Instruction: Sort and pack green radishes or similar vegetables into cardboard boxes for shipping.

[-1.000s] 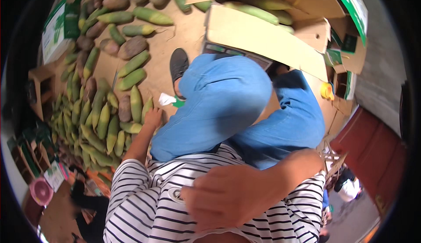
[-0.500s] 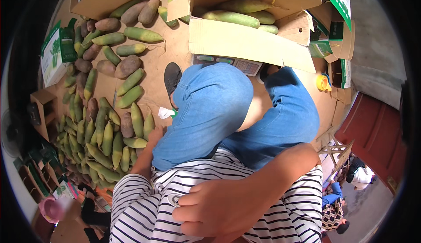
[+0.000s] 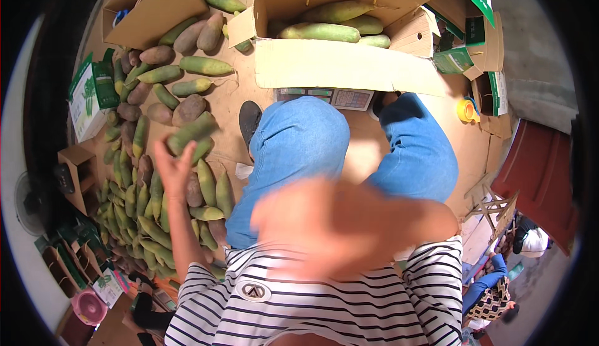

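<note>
Far left: heaped radishes (image 3: 134, 215). Next, the left hand (image 3: 175, 174), fingers (image 3: 160, 153) spread apart; a blurred green radish (image 3: 191, 131) lies just beyond their tips, contact indeterminable. Centre: right hand (image 3: 306, 215), too blurred to tell whether released or clenched. Farther right: open carton (image 3: 349, 65) containing several radishes.

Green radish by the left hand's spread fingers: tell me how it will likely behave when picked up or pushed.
The green radish is probably stiff: though blurred, its thick body shows no sag. It likely has some heft, being broad beside the fingers of the left hand. Its rounded, elongated shape suggests it could roll sideways if pushed.
</note>
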`<state>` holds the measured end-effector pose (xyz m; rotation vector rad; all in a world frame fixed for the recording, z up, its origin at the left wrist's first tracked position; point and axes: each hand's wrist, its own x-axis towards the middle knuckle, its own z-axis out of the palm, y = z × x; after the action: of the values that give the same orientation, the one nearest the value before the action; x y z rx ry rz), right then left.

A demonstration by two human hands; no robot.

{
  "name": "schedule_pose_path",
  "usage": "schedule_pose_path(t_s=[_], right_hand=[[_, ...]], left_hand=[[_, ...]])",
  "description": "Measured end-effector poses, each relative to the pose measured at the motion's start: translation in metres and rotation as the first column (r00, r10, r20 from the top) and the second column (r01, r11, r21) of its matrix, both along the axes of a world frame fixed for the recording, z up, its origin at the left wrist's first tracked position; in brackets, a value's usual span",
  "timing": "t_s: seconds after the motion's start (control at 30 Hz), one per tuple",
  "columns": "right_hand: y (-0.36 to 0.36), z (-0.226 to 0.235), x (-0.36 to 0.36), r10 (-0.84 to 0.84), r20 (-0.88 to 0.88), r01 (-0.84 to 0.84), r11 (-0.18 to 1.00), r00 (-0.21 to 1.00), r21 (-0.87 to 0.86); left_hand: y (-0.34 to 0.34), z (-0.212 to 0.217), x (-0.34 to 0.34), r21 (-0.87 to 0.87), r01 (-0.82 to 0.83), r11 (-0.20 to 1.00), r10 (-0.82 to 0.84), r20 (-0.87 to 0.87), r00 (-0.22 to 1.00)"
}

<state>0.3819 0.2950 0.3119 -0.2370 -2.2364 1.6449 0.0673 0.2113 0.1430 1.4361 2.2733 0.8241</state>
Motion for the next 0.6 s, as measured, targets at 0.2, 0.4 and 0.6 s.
schedule_pose_path(t_s=[0.2,0.4,0.6], right_hand=[[0.092,-0.074,0.072,-0.819,0.163,0.662,0.547,0.550,0.513],[0.089,-0.101,0.086,-0.805,0.364,0.236,0.511,0.468,0.826],[0.087,-0.114,0.093,-0.812,0.352,0.204,0.485,0.466,0.850]], left_hand=[[0.079,0.128,0.049,0.745,0.024,0.667,-0.226,0.171,0.959],[0.161,0.158,0.146,0.632,0.418,0.653,-0.187,-0.399,0.897],[0.177,0.101,0.155,0.477,0.528,0.703,-0.472,-0.242,0.848]])
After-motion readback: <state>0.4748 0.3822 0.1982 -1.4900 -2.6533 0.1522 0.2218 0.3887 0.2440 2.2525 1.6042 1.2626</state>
